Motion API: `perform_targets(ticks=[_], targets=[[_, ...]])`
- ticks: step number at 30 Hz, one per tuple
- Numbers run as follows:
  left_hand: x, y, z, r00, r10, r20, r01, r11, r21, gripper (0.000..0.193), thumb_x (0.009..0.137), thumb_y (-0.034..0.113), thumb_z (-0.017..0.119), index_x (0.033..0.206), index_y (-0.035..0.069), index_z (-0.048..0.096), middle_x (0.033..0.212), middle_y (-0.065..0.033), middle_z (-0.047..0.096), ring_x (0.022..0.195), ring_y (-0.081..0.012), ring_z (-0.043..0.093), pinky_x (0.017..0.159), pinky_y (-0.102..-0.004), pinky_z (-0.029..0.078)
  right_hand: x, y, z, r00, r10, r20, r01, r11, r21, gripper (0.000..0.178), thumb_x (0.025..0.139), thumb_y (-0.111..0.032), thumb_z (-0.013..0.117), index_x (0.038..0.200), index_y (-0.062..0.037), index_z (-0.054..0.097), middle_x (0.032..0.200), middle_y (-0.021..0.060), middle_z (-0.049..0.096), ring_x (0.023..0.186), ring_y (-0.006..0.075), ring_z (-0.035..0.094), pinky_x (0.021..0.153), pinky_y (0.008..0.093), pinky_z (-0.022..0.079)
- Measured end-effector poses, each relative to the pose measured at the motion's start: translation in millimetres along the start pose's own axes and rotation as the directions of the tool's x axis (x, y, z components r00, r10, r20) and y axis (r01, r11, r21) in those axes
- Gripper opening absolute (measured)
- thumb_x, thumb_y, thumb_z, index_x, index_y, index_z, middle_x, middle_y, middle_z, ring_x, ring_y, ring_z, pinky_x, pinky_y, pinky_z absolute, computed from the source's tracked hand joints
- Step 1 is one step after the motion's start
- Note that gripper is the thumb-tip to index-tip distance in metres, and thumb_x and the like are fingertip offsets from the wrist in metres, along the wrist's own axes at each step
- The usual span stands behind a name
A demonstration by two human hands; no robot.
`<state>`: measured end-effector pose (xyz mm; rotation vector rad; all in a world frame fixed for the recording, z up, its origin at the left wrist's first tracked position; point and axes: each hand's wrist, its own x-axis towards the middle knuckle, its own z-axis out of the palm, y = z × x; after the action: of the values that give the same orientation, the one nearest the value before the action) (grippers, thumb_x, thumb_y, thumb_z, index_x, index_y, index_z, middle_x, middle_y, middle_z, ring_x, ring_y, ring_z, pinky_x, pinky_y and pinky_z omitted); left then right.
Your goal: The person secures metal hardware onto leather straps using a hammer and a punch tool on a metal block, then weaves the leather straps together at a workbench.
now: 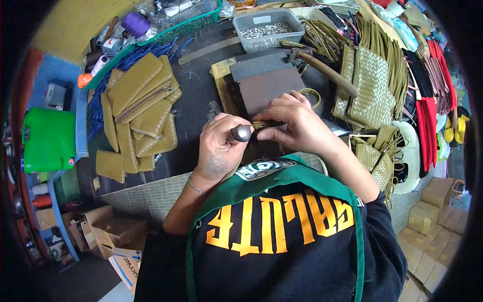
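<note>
Olive strip [262,124]: pinched in the right hand [296,120] above the counter [192,118], seemingly steadied for the metal-capped tool [241,133] grasped cap-up in the left hand [220,143]; tool tip hidden.

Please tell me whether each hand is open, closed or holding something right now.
Left hand: closed around a tool with a rounded metal end.
Right hand: closed, pinching a small olive piece.

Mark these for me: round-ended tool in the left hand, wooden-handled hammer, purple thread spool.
Round-ended tool [242,133]: head view, on its grey rounded end.
Hammer [328,74]: head view, midway along its wooden handle.
Purple thread spool [136,24]: head view, on the wound thread.
</note>
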<state>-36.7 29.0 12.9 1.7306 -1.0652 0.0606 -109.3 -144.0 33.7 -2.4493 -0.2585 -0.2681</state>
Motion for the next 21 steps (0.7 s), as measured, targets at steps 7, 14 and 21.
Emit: perform_targets(ticks=[7, 14, 21], targets=[[-0.7, 3.3, 5.8, 0.945, -0.322, 0.052, 0.319, 0.88, -0.353, 0.016, 0.076, -0.001, 0.061, 0.064, 0.004, 0.052, 0.068, -0.0004, 0.057, 0.057, -0.0037, 0.044, 0.05, -0.0207, 0.036, -5.8, -6.9, 4.4, 0.976, -0.077, -0.202, 0.024, 0.968, -0.251, 0.017, 0.072, -0.021, 0.063, 0.084, -0.0106, 0.057, 0.082, 0.003, 0.051, 0.085, 0.0253, 0.048, 0.095, 0.0474, 0.024], [7.0, -7.3, 15.6, 0.813, -0.572, 0.106, 0.475, 0.546, -0.691, 0.026, 0.076, -0.002, 0.058, 0.065, 0.01, 0.038, 0.073, -0.0099, 0.059, 0.074, -0.0161, 0.058, 0.07, -0.0279, 0.045, -37.7, -1.6, 4.6, 0.799, -0.028, -0.601, -0.101, 0.979, -0.18, 0.021, 0.068, -0.017, 0.069, 0.08, -0.006, 0.056, 0.084, 0.0081, 0.054, 0.079, 0.0249, 0.052, 0.075, 0.0382, 0.039], [8.5, -5.7, 15.2, 0.771, -0.628, 0.11, 0.456, 0.423, -0.783, 0.026, 0.076, -0.001, 0.058, 0.061, 0.01, 0.039, 0.07, -0.0074, 0.057, 0.069, -0.0142, 0.055, 0.069, -0.027, 0.044, -17.5, 1.0, 35.3, 0.843, 0.508, -0.178, -0.272, 0.687, 0.674, 0.022, 0.077, -0.017, 0.063, 0.089, 0.0018, 0.062, 0.072, 0.007, 0.059, 0.059, 0.0106, 0.053, 0.055, 0.0248, 0.042]])
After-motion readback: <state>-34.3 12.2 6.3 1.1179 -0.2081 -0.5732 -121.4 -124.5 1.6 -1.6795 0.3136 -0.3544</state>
